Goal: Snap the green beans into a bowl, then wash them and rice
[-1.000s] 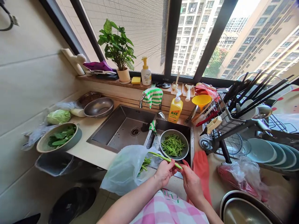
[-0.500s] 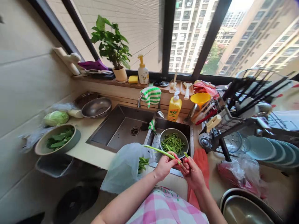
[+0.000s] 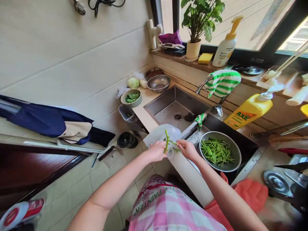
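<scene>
A: Setting?

B: A narrow kitchen corner: pale tiled wall, window ledge with a potted plant, and a stone table around a steel double sink.

A: Fingers first?

B: Left hand: fingers curled almost shut around the lower end of a slim green stalk, upright above the grip, out past the table's near edge. Right hand: fingertips pinched close together beside the stalk's thin side shoot, though any actual hold too small to tell.

A: Why up there?

B: Probably for the clear plastic bag, bunched at the sink's near corner right under both hands, well placed to catch scraps.

A: And that bowl?

B: A grey bowl of cut green strips in the right basin, just past the right hand, within easy reach.

A: Farther out?

B: A green-striped cloth over the faucet, a yellow AXE bottle near the table's back edge, and a steel basin and shallow bowl of leaves toward the far left corner, away from the wet sink.
</scene>
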Demonstrator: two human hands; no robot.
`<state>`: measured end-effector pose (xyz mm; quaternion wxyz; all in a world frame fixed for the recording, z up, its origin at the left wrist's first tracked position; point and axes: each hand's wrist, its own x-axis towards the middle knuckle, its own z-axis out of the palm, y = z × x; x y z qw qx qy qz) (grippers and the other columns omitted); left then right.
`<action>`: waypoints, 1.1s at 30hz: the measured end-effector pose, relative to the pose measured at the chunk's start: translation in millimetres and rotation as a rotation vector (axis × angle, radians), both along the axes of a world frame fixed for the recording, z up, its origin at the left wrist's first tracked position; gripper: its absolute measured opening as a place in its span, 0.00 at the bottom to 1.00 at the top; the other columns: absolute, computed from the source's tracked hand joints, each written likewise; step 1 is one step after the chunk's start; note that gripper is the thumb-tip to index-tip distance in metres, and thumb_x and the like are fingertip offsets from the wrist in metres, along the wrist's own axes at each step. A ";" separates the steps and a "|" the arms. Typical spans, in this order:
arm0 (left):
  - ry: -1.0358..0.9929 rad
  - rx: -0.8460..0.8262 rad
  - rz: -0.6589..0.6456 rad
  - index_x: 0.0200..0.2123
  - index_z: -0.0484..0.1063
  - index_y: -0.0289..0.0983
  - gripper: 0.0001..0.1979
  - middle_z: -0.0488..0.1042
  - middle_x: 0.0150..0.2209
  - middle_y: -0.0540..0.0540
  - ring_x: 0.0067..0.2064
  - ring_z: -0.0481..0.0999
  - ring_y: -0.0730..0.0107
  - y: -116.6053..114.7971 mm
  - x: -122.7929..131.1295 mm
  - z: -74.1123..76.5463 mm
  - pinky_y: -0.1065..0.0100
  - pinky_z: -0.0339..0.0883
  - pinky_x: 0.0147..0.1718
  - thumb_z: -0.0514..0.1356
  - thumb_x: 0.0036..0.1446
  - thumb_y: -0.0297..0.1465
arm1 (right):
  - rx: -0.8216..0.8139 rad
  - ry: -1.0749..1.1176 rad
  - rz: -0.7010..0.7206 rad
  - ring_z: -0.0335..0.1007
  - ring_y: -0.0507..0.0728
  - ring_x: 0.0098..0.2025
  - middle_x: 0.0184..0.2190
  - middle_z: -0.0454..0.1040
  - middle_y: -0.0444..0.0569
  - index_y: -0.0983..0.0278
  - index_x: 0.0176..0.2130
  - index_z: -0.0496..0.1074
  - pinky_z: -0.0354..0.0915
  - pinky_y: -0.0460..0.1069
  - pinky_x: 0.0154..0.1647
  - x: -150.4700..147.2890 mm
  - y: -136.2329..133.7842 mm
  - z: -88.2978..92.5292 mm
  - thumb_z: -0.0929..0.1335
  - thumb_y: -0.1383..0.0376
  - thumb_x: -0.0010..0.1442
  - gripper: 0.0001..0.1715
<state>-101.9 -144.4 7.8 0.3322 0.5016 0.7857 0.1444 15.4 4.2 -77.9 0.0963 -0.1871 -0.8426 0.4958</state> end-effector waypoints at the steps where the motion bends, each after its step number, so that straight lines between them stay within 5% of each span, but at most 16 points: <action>1: 0.074 -0.007 0.012 0.23 0.70 0.37 0.02 0.71 0.39 0.45 0.43 0.68 0.59 -2.8 -7.3 -0.2 0.61 0.59 0.44 0.61 0.44 0.26 | -0.038 -0.010 -0.054 0.70 0.58 0.38 0.32 0.76 0.51 0.63 0.29 0.76 0.65 0.52 0.39 -12.1 -1.6 -0.3 0.61 0.56 0.57 0.18; 4: 0.174 0.021 0.004 0.26 0.70 0.36 0.01 0.71 0.34 0.44 0.41 0.68 0.60 -3.9 -30.0 6.5 0.61 0.60 0.43 0.59 0.48 0.26 | -0.314 0.091 -0.245 0.71 0.56 0.32 0.25 0.75 0.49 0.65 0.28 0.74 0.67 0.51 0.36 -39.6 1.8 13.8 0.63 0.51 0.54 0.22; 7: 0.298 0.219 0.033 0.27 0.69 0.35 0.04 0.70 0.32 0.44 0.40 0.68 0.62 -1.1 -58.0 34.1 0.61 0.60 0.44 0.56 0.52 0.27 | -0.590 0.364 -0.327 0.71 0.56 0.35 0.31 0.76 0.50 0.66 0.32 0.74 0.68 0.52 0.39 -56.4 12.9 46.4 0.65 0.49 0.51 0.23; 10: 0.363 0.437 0.097 0.30 0.68 0.36 0.06 0.70 0.35 0.45 0.43 0.67 0.63 3.3 -86.3 67.6 0.62 0.59 0.46 0.53 0.55 0.30 | -0.619 0.548 -0.353 0.71 0.55 0.39 0.37 0.75 0.49 0.64 0.36 0.73 0.67 0.52 0.43 -66.6 21.9 77.9 0.66 0.50 0.52 0.22; 13: 0.201 0.415 0.075 0.29 0.68 0.37 0.05 0.70 0.35 0.47 0.41 0.69 0.65 10.2 -107.6 78.0 0.65 0.61 0.44 0.54 0.54 0.31 | -0.532 0.512 -0.366 0.71 0.55 0.36 0.33 0.75 0.50 0.65 0.34 0.74 0.68 0.52 0.41 -66.2 24.2 90.7 0.66 0.50 0.52 0.21; 19: -0.178 0.311 -0.082 0.28 0.69 0.37 0.06 0.71 0.31 0.50 0.35 0.71 0.70 27.2 -138.2 41.3 0.71 0.63 0.36 0.55 0.53 0.32 | -0.338 0.289 -0.478 0.70 0.55 0.34 0.32 0.74 0.51 0.65 0.36 0.74 0.68 0.51 0.38 -10.1 12.8 57.5 0.63 0.51 0.56 0.21; 24: -0.130 0.356 -0.121 0.27 0.69 0.38 0.04 0.72 0.32 0.50 0.36 0.71 0.68 67.7 -143.2 14.8 0.69 0.62 0.39 0.55 0.51 0.30 | 0.197 0.103 -0.852 0.67 0.58 0.39 0.37 0.70 0.54 0.62 0.37 0.75 0.66 0.51 0.36 38.7 -16.0 27.3 0.66 0.51 0.52 0.20; 28: -0.178 0.381 -0.098 0.27 0.68 0.38 0.04 0.72 0.30 0.51 0.33 0.71 0.69 92.4 -138.3 3.6 0.70 0.63 0.36 0.55 0.51 0.31 | 0.155 0.034 -0.578 0.67 0.54 0.30 0.28 0.71 0.49 0.60 0.39 0.75 0.64 0.47 0.30 29.3 -56.6 10.6 0.64 0.57 0.57 0.14; 33: -0.374 0.284 -0.105 0.28 0.68 0.36 0.05 0.71 0.29 0.50 0.32 0.70 0.70 84.6 -141.3 -3.7 0.70 0.63 0.34 0.56 0.50 0.32 | 0.143 -0.153 -0.443 0.67 0.54 0.29 0.26 0.70 0.48 0.62 0.35 0.74 0.63 0.48 0.29 -17.1 -82.4 -28.6 0.61 0.63 0.59 0.13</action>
